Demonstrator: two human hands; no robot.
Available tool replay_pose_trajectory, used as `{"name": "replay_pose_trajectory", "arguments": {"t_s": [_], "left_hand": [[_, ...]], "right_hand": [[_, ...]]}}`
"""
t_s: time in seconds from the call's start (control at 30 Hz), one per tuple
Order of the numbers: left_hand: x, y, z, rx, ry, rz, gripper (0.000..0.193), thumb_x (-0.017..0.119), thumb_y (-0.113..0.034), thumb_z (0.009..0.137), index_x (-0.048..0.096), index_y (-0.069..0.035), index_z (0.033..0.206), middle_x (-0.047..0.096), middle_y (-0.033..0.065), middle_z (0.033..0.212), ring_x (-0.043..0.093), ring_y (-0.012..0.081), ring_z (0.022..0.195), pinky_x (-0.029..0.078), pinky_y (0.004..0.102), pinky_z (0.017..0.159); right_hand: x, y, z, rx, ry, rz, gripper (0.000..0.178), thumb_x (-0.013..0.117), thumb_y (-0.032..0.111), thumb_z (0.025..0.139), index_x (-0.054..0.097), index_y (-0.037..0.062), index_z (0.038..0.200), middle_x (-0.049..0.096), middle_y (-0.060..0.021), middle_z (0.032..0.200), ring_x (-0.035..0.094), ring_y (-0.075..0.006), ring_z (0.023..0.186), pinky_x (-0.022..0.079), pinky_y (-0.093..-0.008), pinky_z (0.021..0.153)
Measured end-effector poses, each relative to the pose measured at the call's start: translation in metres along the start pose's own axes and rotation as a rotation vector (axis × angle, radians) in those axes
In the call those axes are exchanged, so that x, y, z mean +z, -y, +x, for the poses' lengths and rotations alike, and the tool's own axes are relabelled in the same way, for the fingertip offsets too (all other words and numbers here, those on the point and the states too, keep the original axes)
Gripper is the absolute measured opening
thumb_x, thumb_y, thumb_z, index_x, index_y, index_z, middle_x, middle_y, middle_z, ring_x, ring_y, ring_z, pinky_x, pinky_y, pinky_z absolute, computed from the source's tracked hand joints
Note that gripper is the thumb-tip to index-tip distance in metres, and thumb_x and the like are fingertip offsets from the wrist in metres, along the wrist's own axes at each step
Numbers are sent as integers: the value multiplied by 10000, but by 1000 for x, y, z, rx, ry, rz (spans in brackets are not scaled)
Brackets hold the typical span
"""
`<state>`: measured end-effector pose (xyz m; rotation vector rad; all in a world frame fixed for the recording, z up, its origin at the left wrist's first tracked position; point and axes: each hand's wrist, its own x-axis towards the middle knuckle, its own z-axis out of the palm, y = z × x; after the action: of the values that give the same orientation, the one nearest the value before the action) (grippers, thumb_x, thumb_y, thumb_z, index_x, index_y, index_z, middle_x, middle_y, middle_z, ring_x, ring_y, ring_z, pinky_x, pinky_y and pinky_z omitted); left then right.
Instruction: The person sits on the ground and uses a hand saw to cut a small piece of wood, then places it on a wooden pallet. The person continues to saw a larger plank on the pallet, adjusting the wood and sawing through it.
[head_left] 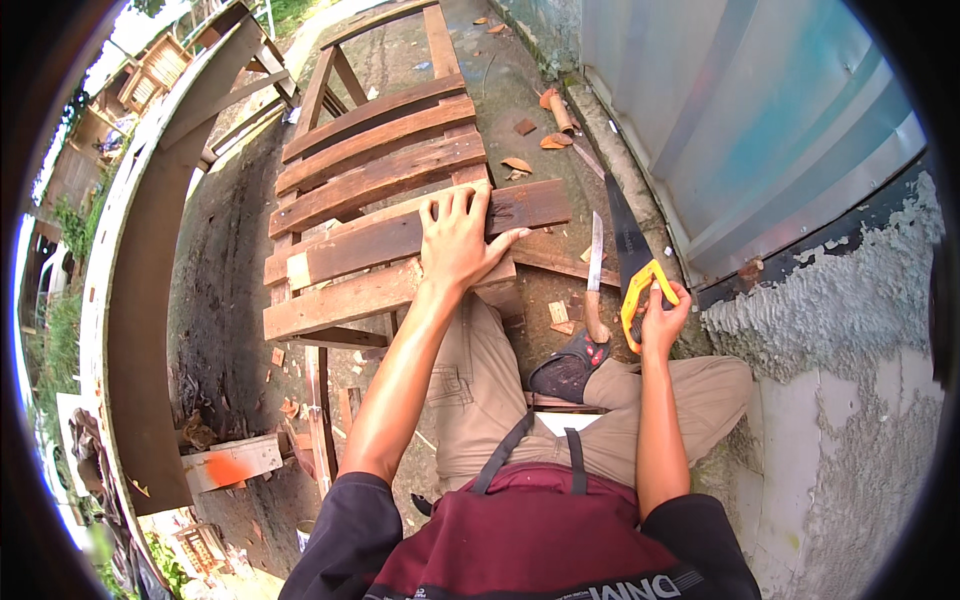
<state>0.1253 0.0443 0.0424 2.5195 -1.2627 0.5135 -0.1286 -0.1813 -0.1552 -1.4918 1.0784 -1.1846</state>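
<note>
My left hand (pixel 456 240) lies with fingers spread on a dark wooden plank (pixel 375 240) that rests across a slatted wooden frame (pixel 385 170). The plank's right end sticks out past the frame's edge. In my right hand (pixel 664 318) is a handsaw (pixel 630 240), its yellow handle wrapped by my fingers. The saw's dark blade points away from me, apart from the plank and close to the wall. Between the plank and the saw, a long knife (pixel 596 262) with a wooden handle stands near my foot.
A corrugated metal sheet (pixel 740 120) and a rough concrete wall (pixel 830 290) bound the right side. At the left stands a large wooden panel (pixel 150 250). Wood offcuts (pixel 562 316) and dry leaves (pixel 555 142) litter the ground. A board with an orange paint mark (pixel 232 464) lies lower left.
</note>
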Motion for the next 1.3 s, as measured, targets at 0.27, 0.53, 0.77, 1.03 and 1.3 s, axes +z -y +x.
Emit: {"name": "replay_pose_trajectory", "arguments": {"t_s": [0.27, 0.53, 0.77, 1.03, 1.3], "left_hand": [[-9, 13, 6, 22, 99, 3, 824, 572, -732, 888, 570, -41, 1336, 622, 176, 1236, 554, 348, 1206, 372, 539, 1039], [-4, 21, -2, -20, 17, -276, 691, 397, -625, 1027, 613, -17, 1274, 652, 214, 1199, 591, 357, 1187, 384, 570, 1020], [-12, 75, 47, -393, 246, -159, 742, 369, -610, 1027, 706, 38, 1154, 672, 273, 1214, 606, 443, 1192, 448, 492, 1041], [0, 90, 59, -510, 712, -235, 688, 456, -546, 927, 664, -4, 1297, 591, 244, 1402, 565, 379, 1317, 412, 459, 1112], [2, 86, 59, -533, 640, -214, 712, 464, -580, 932, 671, 3, 1284, 603, 243, 1390, 558, 379, 1325, 410, 449, 1115]], "right_hand": [[-17, 176, -63, 13, 174, 366, 317, 625, 100, 1020, 544, -18, 1302, 646, -50, 979, 523, -44, 613, 448, -209, 542], [10, 241, -115, -229, 347, 319, 404, 626, 112, 1018, 543, -82, 1363, 678, -123, 1183, 646, -138, 980, 520, -271, 858], [17, 244, -132, -322, 401, 273, 426, 654, 109, 999, 544, -95, 1356, 665, -181, 1267, 650, -187, 1133, 508, -313, 978], [12, 232, -131, -349, 605, 134, 511, 694, 182, 964, 547, -84, 1375, 656, -262, 1228, 709, -271, 987, 551, -347, 830], [23, 276, -120, -198, 617, 156, 476, 673, 197, 988, 572, -100, 1346, 710, -234, 1129, 698, -220, 1012, 545, -329, 872]]}}
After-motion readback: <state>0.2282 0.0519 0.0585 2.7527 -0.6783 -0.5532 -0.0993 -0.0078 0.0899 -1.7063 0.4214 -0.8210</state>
